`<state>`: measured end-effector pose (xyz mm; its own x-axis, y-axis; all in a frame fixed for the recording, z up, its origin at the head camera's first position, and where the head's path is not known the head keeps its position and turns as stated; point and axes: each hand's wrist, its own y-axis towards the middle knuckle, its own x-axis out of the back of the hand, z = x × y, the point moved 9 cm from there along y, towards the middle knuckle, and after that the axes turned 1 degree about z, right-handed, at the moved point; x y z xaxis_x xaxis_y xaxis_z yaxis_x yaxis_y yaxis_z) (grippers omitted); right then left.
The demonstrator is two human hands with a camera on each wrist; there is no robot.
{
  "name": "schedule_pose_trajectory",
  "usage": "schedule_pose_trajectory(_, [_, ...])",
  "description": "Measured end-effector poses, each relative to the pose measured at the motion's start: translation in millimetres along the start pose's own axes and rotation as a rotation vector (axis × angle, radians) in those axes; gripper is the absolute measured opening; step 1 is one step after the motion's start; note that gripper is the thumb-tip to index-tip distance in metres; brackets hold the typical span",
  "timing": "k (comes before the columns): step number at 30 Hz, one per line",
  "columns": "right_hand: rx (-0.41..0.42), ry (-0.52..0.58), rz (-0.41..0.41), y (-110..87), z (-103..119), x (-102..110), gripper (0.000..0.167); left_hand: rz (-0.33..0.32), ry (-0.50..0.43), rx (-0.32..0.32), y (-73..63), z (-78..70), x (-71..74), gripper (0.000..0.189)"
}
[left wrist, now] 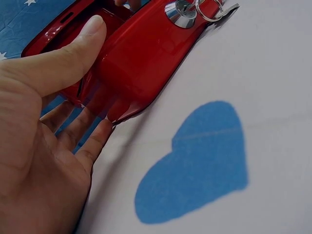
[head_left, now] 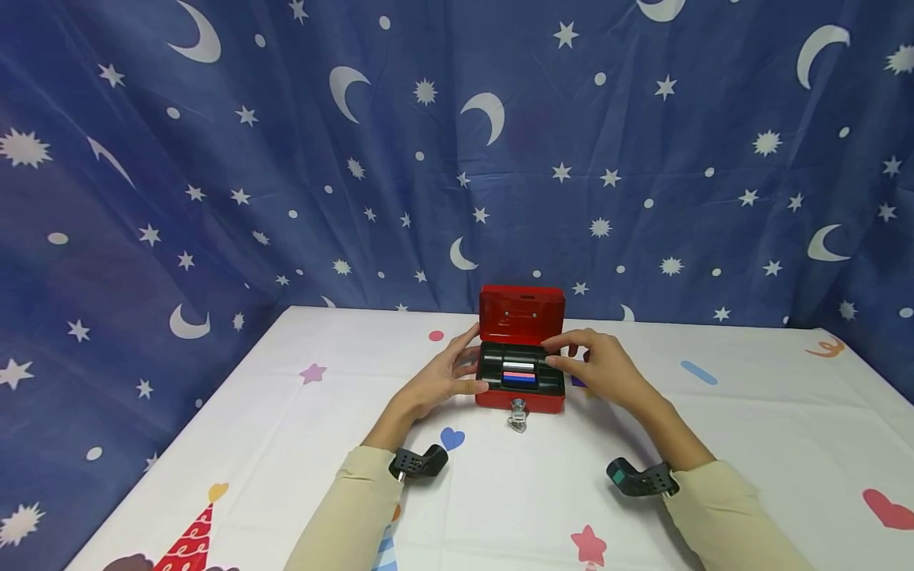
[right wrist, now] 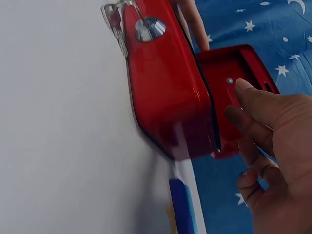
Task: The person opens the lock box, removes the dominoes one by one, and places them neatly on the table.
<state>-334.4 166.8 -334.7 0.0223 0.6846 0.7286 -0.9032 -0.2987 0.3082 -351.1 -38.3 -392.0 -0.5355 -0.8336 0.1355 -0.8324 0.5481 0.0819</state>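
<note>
A red cash box [head_left: 523, 402] stands on the table with its lid [head_left: 521, 313] raised at the back. Inside is a black tray [head_left: 490, 366], where small flat items [head_left: 519, 377] show white, pink and blue. Keys on a ring [head_left: 517, 422] hang from the silver lock [left wrist: 181, 13] in front. My left hand [head_left: 444, 379] rests against the box's left side, fingers extended along the wall and thumb over the front corner. At the right rim of the tray is my right hand [head_left: 598, 366], thumb and forefinger tips slightly apart, with nothing visible between them.
A blue flat item [right wrist: 182, 207] lies on the table close to the box's right side, partly behind my right hand in the head view. A white cloth with printed shapes covers the table [head_left: 514, 484]. Behind it hangs a blue star-and-moon curtain [head_left: 400, 190].
</note>
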Motion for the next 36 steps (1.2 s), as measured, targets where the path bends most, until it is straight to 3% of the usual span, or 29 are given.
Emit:
schedule_pose_trajectory(8, [-0.005,0.036,0.057,7.0,9,-20,0.031,-0.002,0.007,0.003,0.3,2.4,1.1,0.096])
schedule_pose_trajectory(22, [-0.041,0.026,0.056,8.1,9,-31,0.03,0.024,0.017,-0.014,1.8,0.9,-1.3,0.094])
schedule_pose_trajectory(29, [0.02,0.025,0.09,9.1,14,-38,0.036,0.016,0.014,-0.015,1.0,0.1,0.5,0.095])
schedule_pose_trajectory(36, [0.02,0.009,0.128,7.4,17,-42,0.03,0.013,0.011,-0.013,-0.2,0.0,0.6,0.096])
